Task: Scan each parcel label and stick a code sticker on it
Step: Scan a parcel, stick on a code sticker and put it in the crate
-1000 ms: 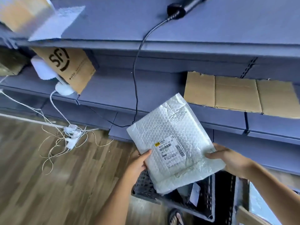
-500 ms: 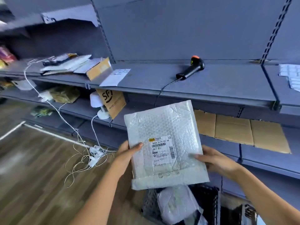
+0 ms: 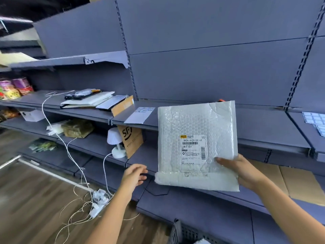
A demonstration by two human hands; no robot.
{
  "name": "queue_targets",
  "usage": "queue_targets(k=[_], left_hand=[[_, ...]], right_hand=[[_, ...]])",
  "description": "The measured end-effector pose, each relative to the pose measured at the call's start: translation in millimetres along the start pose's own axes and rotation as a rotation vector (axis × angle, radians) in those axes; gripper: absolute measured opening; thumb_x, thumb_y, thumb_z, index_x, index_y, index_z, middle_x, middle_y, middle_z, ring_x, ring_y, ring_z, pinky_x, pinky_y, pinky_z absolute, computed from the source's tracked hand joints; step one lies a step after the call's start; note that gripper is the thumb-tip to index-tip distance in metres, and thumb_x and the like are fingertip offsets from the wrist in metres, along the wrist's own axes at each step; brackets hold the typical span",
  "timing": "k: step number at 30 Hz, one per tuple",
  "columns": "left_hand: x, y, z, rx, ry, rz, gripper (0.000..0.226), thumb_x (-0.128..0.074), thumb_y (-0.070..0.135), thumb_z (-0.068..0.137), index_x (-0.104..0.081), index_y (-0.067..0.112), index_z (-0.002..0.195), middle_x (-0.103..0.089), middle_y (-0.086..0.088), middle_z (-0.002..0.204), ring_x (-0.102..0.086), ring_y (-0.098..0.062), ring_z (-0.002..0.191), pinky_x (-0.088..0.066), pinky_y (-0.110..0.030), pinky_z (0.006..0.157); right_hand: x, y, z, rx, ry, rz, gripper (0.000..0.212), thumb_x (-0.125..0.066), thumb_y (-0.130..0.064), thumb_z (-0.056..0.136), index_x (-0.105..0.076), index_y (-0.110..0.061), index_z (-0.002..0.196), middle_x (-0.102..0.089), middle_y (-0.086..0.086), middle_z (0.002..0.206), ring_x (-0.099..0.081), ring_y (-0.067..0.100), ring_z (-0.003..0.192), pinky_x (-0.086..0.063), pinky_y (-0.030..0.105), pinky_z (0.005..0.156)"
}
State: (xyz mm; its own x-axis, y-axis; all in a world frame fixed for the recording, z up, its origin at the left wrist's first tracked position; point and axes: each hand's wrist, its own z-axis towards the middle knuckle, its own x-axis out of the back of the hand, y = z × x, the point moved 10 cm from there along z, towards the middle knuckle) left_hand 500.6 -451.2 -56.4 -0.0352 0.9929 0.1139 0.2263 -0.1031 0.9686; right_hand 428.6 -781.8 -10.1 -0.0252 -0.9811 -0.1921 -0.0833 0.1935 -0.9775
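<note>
The right hand point(image 3: 246, 170) grips the white bubble-wrap parcel point(image 3: 197, 145) by its lower right corner, thumb pressed on the front face and the other fingers hidden behind it, and holds it upright in the air in front of the grey shelving point(image 3: 211, 71), clear of every shelf board. The shipping label point(image 3: 193, 153) faces outward on the lower middle of the parcel, its barcodes and printed code legible, and the folded flap runs along the bottom edge. The left hand point(image 3: 134, 175) is off the parcel, just beside its lower left corner, fingers loosely spread and grasping nothing. Behind the parcel's top edge a small orange tip point(image 3: 221, 100) pokes up from the middle shelf; what it belongs to is hidden. On that same shelf, toward its left end, lies a white sticker sheet point(image 3: 140, 115) at the front edge, with a stack of flat envelopes point(image 3: 91, 101) further left. At the far right edge of the shelf sits a sheet of small blue-white stickers point(image 3: 315, 121). One shelf down stand a white lamp point(image 3: 115, 143) and a brown cardboard mailer point(image 3: 131, 140) leaning beside it. Flat cardboard point(image 3: 297, 182) lies on the lower shelf at right, and white cables point(image 3: 95, 201) tangle on the wooden floor point(image 3: 35, 199)
</note>
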Motion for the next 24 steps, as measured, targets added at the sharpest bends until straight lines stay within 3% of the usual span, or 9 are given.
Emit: queue_targets(k=[3, 5, 8, 12, 19, 24], left_hand=[[6, 15, 37, -0.050, -0.073, 0.118, 0.020, -0.046, 0.010, 0.097, -0.062, 0.016, 0.086, -0.066, -0.005, 0.090, -0.058, -0.015, 0.065, -0.044, -0.022, 0.061], [6, 31, 64, -0.103, -0.133, 0.189, 0.021, -0.044, 0.010, 0.098, -0.061, 0.016, 0.087, -0.064, 0.000, 0.089, -0.059, -0.014, 0.067, -0.044, -0.023, 0.064], [5, 57, 94, -0.171, -0.188, 0.273, 0.022, -0.042, 0.009, 0.098, -0.059, 0.016, 0.085, -0.062, 0.001, 0.082, -0.057, -0.012, 0.065, -0.044, -0.022, 0.063], [-3, 79, 132, -0.239, -0.245, 0.372, 0.024, -0.043, 0.010, 0.098, -0.058, 0.019, 0.082, -0.062, 0.001, 0.082, -0.057, -0.011, 0.062, -0.044, -0.019, 0.058], [-30, 77, 161, -0.307, -0.322, 0.504, 0.024, -0.045, 0.006, 0.093, -0.060, 0.019, 0.080, -0.062, 0.003, 0.072, -0.053, -0.010, 0.058, -0.043, -0.028, 0.064], [-38, 87, 181, -0.335, -0.315, 0.546, 0.024, -0.045, 0.005, 0.092, -0.061, 0.019, 0.080, -0.062, 0.005, 0.072, -0.053, -0.009, 0.060, -0.045, -0.022, 0.062]], right_hand=[[-20, -11, 32, 0.038, 0.041, 0.008, 0.079, -0.092, -0.038, 0.048, -0.064, -0.002, 0.113, -0.071, 0.015, 0.106, -0.069, 0.027, 0.093, -0.057, 0.032, 0.071], [-31, -17, 54, 0.060, 0.089, 0.039, 0.071, -0.087, -0.031, 0.056, -0.062, 0.001, 0.114, -0.071, 0.015, 0.105, -0.070, 0.026, 0.090, -0.058, 0.031, 0.071], [-46, -24, 77, 0.083, 0.138, 0.047, 0.078, -0.091, -0.035, 0.049, -0.063, -0.001, 0.113, -0.070, 0.016, 0.108, -0.069, 0.029, 0.096, -0.058, 0.034, 0.075], [-45, -31, 94, 0.071, 0.191, 0.065, 0.040, -0.070, -0.016, 0.074, -0.064, 0.000, 0.110, -0.070, 0.018, 0.106, -0.070, 0.027, 0.090, -0.057, 0.031, 0.066], [-16, -46, 115, 0.093, 0.271, 0.063, 0.031, -0.064, -0.010, 0.082, -0.063, 0.002, 0.111, -0.071, 0.018, 0.104, -0.071, 0.027, 0.085, -0.057, 0.029, 0.063], [1, -59, 135, 0.119, 0.293, 0.073, 0.032, -0.064, -0.010, 0.081, -0.063, 0.001, 0.111, -0.071, 0.019, 0.103, -0.070, 0.030, 0.086, -0.059, 0.035, 0.069]])
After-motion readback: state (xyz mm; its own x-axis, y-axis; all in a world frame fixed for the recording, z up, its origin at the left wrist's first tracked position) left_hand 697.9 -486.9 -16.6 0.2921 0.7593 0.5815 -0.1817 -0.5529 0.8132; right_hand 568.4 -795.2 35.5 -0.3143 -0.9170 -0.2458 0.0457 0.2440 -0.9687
